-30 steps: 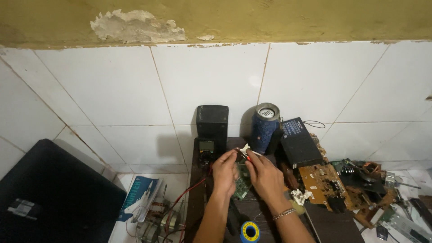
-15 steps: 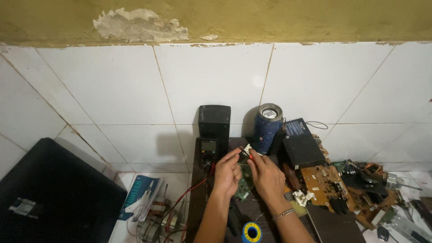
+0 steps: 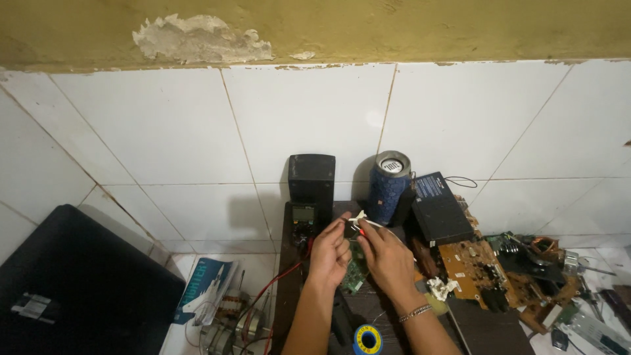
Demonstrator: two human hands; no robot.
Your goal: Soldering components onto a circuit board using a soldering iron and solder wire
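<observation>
My left hand (image 3: pixel 330 252) and my right hand (image 3: pixel 388 255) meet over a dark wooden board (image 3: pixel 287 289) on the floor. Between their fingertips they pinch a small white plug with thin wires (image 3: pixel 359 218), with a bit of red beside it. Under the hands lies a green circuit board (image 3: pixel 355 273), partly hidden by them. A bracelet sits on my right wrist. A black multimeter (image 3: pixel 303 219) lies just left of the hands, and its red lead (image 3: pixel 276 281) runs down the board.
A black box speaker (image 3: pixel 311 179), a blue cylinder speaker (image 3: pixel 388 186) and a flat black box (image 3: pixel 439 209) stand against the white tiled wall. Brown circuit boards and parts (image 3: pixel 474 264) crowd the right. A tape roll (image 3: pixel 367 340) lies near me; a black case (image 3: pixel 72 289) at left.
The view has shifted slightly. My hands stay together on the small white plug with little visible movement.
</observation>
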